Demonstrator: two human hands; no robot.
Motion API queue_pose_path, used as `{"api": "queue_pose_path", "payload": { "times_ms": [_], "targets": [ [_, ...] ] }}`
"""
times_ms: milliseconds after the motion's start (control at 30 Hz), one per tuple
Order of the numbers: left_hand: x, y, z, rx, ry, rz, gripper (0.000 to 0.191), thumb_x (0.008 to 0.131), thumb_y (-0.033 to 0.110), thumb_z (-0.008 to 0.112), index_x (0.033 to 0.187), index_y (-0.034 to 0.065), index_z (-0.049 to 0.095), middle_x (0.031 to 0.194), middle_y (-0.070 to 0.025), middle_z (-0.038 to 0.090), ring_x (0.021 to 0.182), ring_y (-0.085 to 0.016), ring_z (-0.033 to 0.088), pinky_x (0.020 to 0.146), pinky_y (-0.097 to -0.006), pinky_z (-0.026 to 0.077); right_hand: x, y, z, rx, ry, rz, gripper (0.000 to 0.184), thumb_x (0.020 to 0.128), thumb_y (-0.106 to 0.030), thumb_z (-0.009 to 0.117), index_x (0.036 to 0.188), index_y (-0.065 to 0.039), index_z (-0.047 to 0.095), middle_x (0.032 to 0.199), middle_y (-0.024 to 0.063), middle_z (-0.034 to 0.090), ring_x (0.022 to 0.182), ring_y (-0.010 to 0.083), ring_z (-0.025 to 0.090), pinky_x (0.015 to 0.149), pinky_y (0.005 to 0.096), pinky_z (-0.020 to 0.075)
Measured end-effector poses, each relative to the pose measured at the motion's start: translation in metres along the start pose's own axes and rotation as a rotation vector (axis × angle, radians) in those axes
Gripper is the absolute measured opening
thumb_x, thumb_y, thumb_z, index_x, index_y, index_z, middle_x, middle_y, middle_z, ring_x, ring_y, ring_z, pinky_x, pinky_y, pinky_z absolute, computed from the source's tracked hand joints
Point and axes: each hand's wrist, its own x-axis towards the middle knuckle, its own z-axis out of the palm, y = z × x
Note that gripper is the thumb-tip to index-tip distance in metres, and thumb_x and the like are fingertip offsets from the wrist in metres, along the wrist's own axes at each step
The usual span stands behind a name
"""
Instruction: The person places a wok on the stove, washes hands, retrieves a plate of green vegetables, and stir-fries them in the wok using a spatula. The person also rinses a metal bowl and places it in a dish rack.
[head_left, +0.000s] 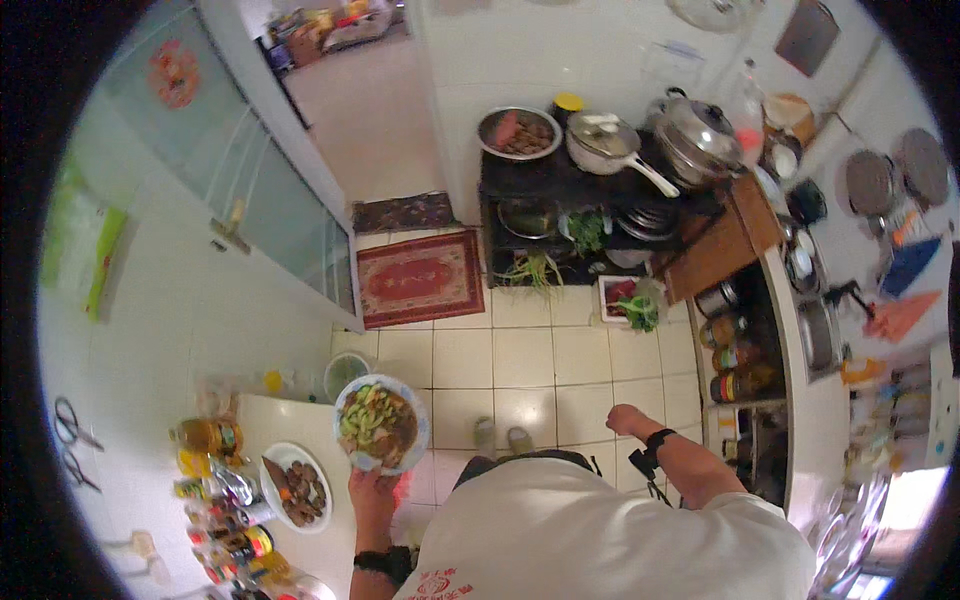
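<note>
My left hand (372, 489) grips the near rim of a white bowl (421, 442) with a pale blue rim pattern. Sliced green vegetable and meat in brown sauce (379, 424) fill it. The bowl is held level beside the white counter (296, 412) on the left, above the tiled floor. Out to the other side, my right hand (627, 421) hangs over the floor with its fingers curled in; nothing shows in it. Both wrists wear black bands. On the counter lies a white oval plate (324, 517) of dark brown meat pieces (303, 491).
Bottles and jars (225, 517) line the left wall. A bin (346, 369) stands beyond the bowl. Ahead, a black shelf (517, 176) holds a steel basin (520, 154), a saucepan (600, 154) and a steamer pot (694, 142). A red rug (420, 277) lies by the open glass door (277, 187).
</note>
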Motion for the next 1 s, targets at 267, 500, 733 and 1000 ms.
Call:
{"api": "queue_pose_path", "payload": {
  "times_ms": [267,500,733,1000],
  "targets": [
    [0.124,0.001,0.092,0.345,-0.328,-0.197,0.036,0.092,0.008,0.051,0.128,0.0062,0.05,0.12,-0.012,0.062,0.102,-0.029,0.066,0.086,-0.0432,0.055,-0.124,-0.004,0.067,0.565,0.277,0.217,0.031,0.087,-0.021,0.063,0.1,0.006,0.066,0.081,0.0195,0.07,0.065,0.0239,0.072,0.06,0.0351,0.0563],
    [0.168,-0.05,0.225,0.324,-0.753,-0.327,0.035,0.093,0.003,0.048,0.128,0.0022,0.049,0.121,-0.0118,0.063,0.101,-0.026,0.067,0.083,-0.0424,0.058,-0.233,-0.041,0.123,0.996,0.362,0.775,0.035,0.086,-0.022,0.062,0.105,0.008,0.064,0.077,0.0194,0.069,0.063,0.0237,0.07,0.058,0.0331,0.055],
    [0.216,-0.034,0.246,0.447,-1.012,-0.435,0.036,0.093,0.002,0.049,0.129,0.0011,0.05,0.122,-0.0143,0.063,0.104,-0.027,0.066,0.083,-0.0429,0.058,-0.237,-0.222,0.189,1.021,0.4,0.935,0.037,0.083,-0.027,0.062,0.107,0.001,0.068,0.094,0.0224,0.07,0.086,0.0336,0.068,0.077,0.0423,0.0538],
    [0.212,0.02,0.184,0.492,-1.244,-0.599,0.04,0.09,0.0,0.047,0.13,0.0016,0.048,0.122,-0.0152,0.061,0.099,-0.027,0.067,0.081,-0.0419,0.058,-0.26,-0.452,0.206,1.02,0.506,1.148,0.033,0.084,-0.031,0.056,0.098,-0.004,0.07,0.096,0.0233,0.068,0.092,0.0413,0.065,0.08,0.0478,0.0523]
  ]
}}
